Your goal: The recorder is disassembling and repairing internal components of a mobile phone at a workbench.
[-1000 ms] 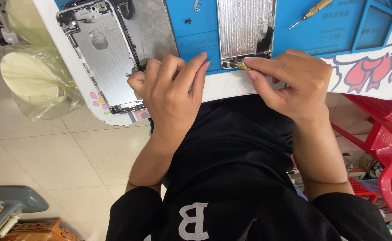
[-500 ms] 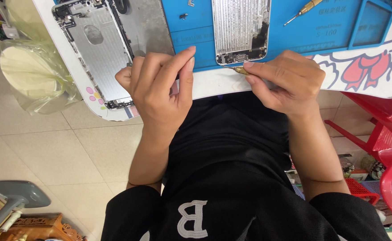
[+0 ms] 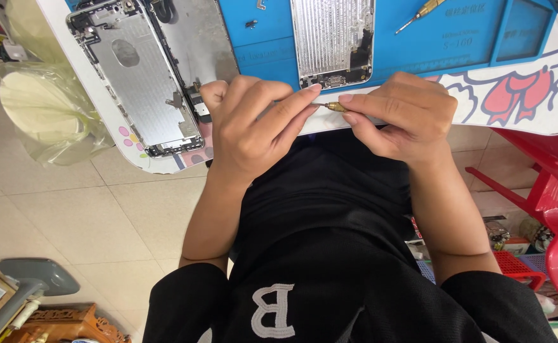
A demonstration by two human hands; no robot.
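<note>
Black short-sleeved shirt with a white letter on the chest, bare forearms.

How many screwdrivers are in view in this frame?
2. One brass-tipped screwdriver is held between the left hand and right hand at the table edge. Another screwdriver lies on the blue mat, top right. More may lie outside the frame.

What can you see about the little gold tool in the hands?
The small screwdriver looks like metal: a brass-coloured, ridged collar and a thin dark shaft. It lies about level, just over the table's near edge, below the shiny phone plate. The right hand pinches its collar; the left hand fingertips meet its shaft. Its handle is hidden.
</note>
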